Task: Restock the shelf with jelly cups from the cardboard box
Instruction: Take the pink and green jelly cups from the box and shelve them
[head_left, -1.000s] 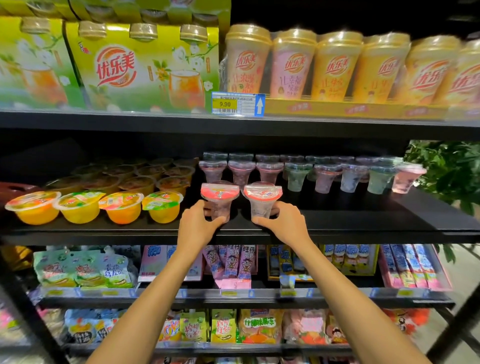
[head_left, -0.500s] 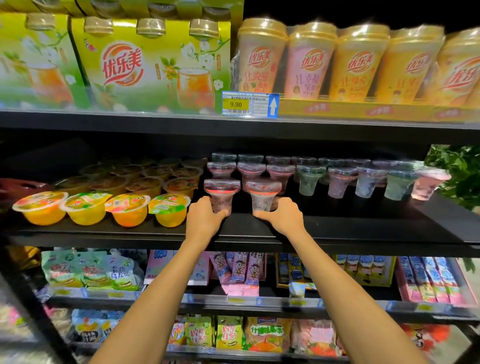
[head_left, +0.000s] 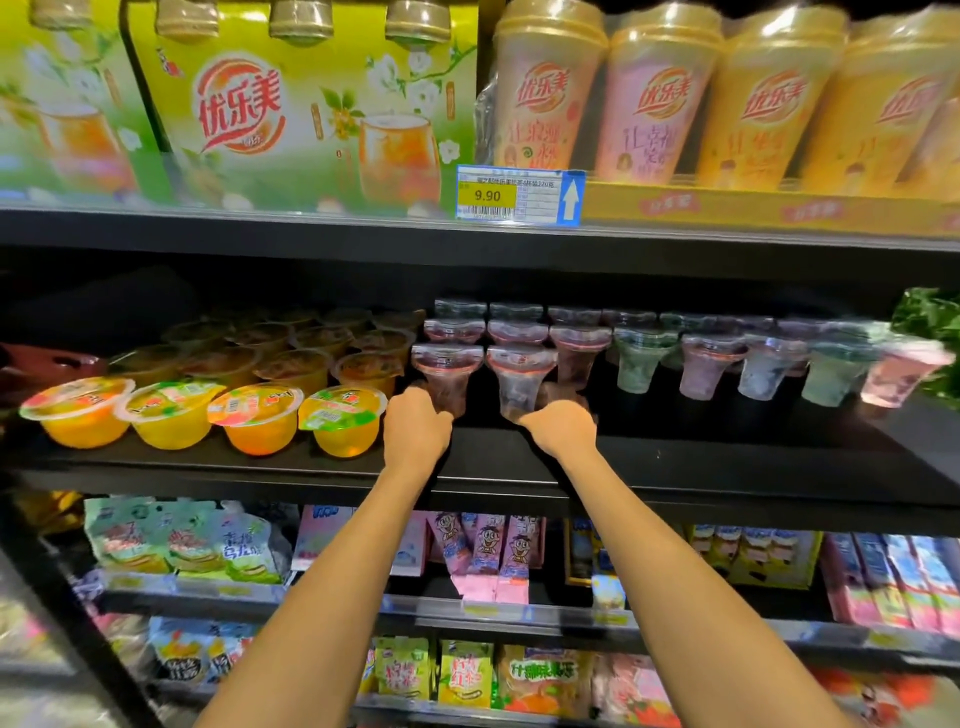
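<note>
Two clear jelly cups with red-rimmed lids stand upright side by side on the black middle shelf (head_left: 498, 457). My left hand (head_left: 415, 426) grips the base of the left jelly cup (head_left: 447, 374). My right hand (head_left: 558, 428) grips the base of the right jelly cup (head_left: 519, 379). Both cups sit just in front of rows of matching cups (head_left: 517, 332) that run to the back of the shelf. The cardboard box is out of sight.
Orange and yellow jelly bowls (head_left: 254, 418) fill the shelf's left side. Green, purple and pink jelly cups (head_left: 769, 364) line its right. Tall milk tea cups (head_left: 660, 98) and green boxes (head_left: 291, 114) stand on the shelf above. Snack packs (head_left: 483, 551) hang below.
Both hands have pushed the two cups deeper onto the shelf, up against the rows behind. The camera has moved closer.
</note>
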